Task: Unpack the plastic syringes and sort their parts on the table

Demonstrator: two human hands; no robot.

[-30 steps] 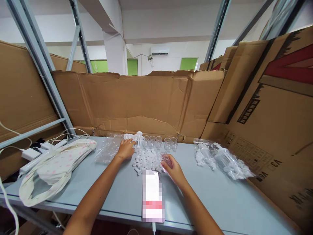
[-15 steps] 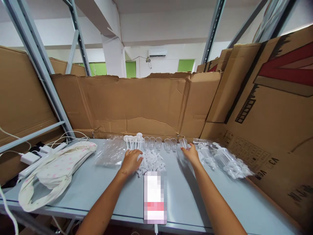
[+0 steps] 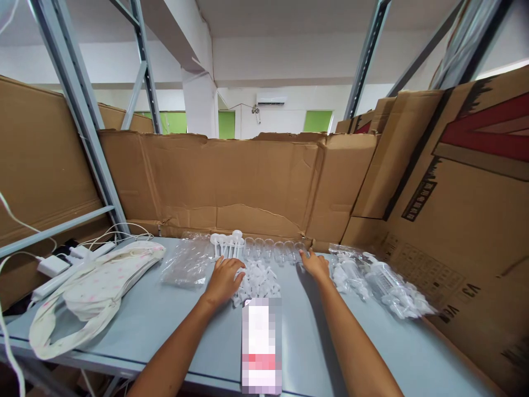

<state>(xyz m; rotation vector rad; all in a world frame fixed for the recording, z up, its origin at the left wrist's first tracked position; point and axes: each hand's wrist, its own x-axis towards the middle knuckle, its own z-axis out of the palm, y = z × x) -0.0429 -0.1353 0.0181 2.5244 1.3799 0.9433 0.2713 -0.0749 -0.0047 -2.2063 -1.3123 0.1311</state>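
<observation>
Several clear plastic cups [image 3: 268, 249] stand in a row at the back of the grey shelf. My right hand [image 3: 316, 264] grips the rightmost clear cup [image 3: 300, 251] between thumb and fingers, at the row's end. Left of the row lie white plastic scoops [image 3: 227, 242] with their handles toward me. My left hand [image 3: 225, 278] rests with fingers apart just in front of the scoops, beside a heap of small white pieces [image 3: 258, 282]; it holds nothing that I can see.
A phone [image 3: 262, 347] lies in front of the heap. Left are an empty plastic bag [image 3: 188, 262], a cloth bag [image 3: 103, 281] and a power strip [image 3: 74, 267]. Filled plastic bags [image 3: 384, 281] lie right. Cardboard [image 3: 239, 176] walls the back.
My right hand has moved left with the clear cup, closing the gap to the row. The two middle cups now sit closer to those on their left. My left hand has hardly moved.
</observation>
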